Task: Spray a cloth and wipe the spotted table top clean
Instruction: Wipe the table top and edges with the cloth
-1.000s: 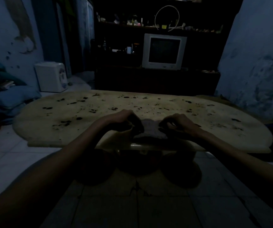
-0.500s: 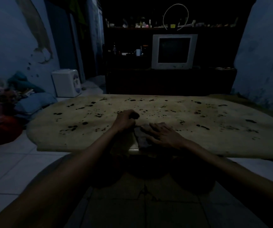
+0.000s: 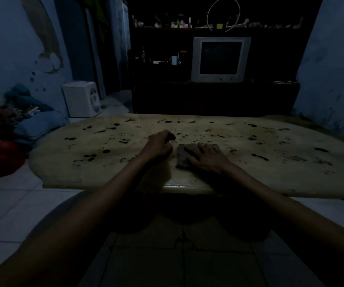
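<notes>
Right hand flat on cloth

cloth on table under right hand, left hand beside it, television behind

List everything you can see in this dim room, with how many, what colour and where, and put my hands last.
table top: one, pale beige with many dark spots, low, centre
cloth: one, grey, folded, on the table near its front edge
television: one, light grey, screen dark, on the dark cabinet behind the table
mug: one, white, on the shelf left of the television
wire hoop: one, white, above the television
box-shaped appliance: one, white, on the floor by the left wall
pillow: one, blue, on the floor at left
left hand: fingers curled, empty, resting on the table beside the cloth
right hand: flat, pressing on the cloth
</notes>
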